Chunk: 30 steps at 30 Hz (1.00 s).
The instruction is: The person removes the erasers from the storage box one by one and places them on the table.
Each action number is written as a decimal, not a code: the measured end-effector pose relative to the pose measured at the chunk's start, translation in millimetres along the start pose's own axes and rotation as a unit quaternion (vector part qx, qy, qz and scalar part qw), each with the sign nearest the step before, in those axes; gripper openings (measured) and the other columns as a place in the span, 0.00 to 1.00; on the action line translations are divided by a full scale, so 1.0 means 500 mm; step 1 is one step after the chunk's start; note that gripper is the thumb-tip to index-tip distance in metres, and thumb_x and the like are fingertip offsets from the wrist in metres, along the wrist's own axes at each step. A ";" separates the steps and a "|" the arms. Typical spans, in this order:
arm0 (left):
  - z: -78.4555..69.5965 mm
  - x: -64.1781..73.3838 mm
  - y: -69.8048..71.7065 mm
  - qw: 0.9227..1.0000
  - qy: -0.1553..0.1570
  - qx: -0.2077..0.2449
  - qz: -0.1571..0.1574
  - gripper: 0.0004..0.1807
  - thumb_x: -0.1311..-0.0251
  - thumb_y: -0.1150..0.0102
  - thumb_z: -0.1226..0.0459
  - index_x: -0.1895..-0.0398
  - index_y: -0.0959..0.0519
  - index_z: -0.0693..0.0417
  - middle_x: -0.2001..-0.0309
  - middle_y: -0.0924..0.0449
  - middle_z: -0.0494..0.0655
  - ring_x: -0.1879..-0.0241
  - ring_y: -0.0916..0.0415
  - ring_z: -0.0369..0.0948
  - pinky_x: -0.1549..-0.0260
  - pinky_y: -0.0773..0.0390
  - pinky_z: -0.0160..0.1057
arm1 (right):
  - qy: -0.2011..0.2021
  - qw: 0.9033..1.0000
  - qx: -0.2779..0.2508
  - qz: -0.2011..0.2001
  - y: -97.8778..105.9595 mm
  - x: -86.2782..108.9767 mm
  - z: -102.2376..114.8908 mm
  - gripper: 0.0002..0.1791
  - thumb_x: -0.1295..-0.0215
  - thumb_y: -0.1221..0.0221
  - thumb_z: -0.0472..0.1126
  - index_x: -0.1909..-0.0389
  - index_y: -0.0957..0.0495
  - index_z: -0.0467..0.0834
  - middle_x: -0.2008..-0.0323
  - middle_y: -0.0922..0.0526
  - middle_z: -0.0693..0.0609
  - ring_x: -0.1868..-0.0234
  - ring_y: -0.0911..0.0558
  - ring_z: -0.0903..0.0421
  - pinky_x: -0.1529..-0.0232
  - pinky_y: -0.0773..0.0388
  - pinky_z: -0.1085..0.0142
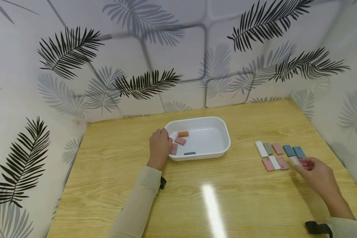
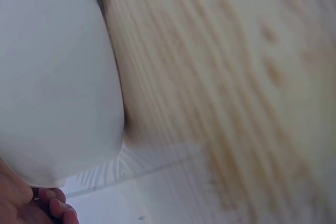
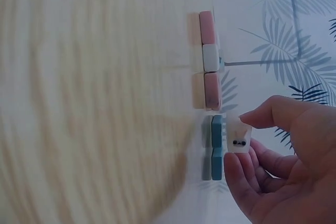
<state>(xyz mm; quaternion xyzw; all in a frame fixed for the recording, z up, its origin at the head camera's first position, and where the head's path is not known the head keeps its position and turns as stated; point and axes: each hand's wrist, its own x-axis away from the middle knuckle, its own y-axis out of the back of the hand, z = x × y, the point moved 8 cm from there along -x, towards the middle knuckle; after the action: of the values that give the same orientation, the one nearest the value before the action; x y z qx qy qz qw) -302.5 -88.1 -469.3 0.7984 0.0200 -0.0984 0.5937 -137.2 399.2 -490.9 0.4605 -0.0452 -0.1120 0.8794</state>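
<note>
My right hand (image 1: 318, 173) pinches a small white eraser (image 3: 239, 136) between thumb and fingers. Two dark dots mark its face in the right wrist view. It is held just above the table, near two blue erasers (image 1: 289, 150). Left of it lie a front row of pink, white and pink erasers (image 1: 282, 163) and a back row with a white, a greenish and a pink eraser (image 1: 277, 148). My left hand (image 1: 160, 145) grips the left rim of a white plastic tray (image 1: 208, 155); its curled fingers show at the rim in the left wrist view.
Inside the tray lie an orange eraser (image 1: 183, 134), two pink erasers (image 1: 180, 140) and a dark blue-grey one (image 1: 189, 153) by the front wall. The wooden table (image 1: 122, 145) meets leaf-patterned walls (image 1: 172, 49) at the back and sides.
</note>
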 end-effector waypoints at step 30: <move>0.002 -0.002 0.004 1.000 0.006 0.003 0.006 0.07 0.40 0.46 0.62 0.68 0.30 0.56 0.71 0.32 0.47 0.69 0.35 0.44 0.67 0.34 0.42 | 0.101 0.995 -0.007 -0.023 -0.024 -0.035 0.153 0.17 0.37 0.46 0.40 0.55 0.24 0.29 0.64 0.22 0.37 0.64 0.23 0.42 0.67 0.27 0.55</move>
<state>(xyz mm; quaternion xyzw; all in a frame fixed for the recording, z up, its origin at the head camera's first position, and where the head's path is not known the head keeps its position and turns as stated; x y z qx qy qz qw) -303.2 -89.7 -467.5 0.8010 0.0181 -0.0898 0.5916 -170.0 335.7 -456.6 0.4646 0.0557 -0.0853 0.8796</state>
